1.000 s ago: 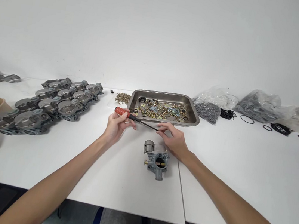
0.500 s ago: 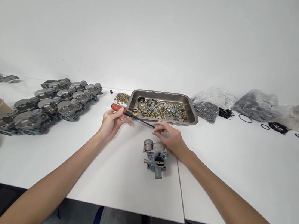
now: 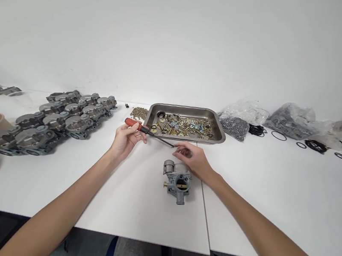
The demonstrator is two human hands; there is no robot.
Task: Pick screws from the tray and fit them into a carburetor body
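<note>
Two hands: working above a white table (image 3: 132,208), both bare.
Left hand (image 3: 126,140): closing fingers around the red handle of a screwdriver (image 3: 144,130), shaft lying level.
Right hand (image 3: 193,159): pinching fingertips near the screwdriver tip; contents, if any, too small to tell.
Carburetor (image 3: 177,182): sitting on the table just below the right hand, untouched by the tool.
Progress: appearing early; tool not yet meeting the carburetor.
Finished-looking stock: lying in rows of carburetors (image 3: 59,116) to the left.
Tray (image 3: 219,131): holding mixed screws, just beyond the hands.
Surroundings: showing a plain white wall, parts bags (image 3: 292,117) and black rings on the right.
</note>
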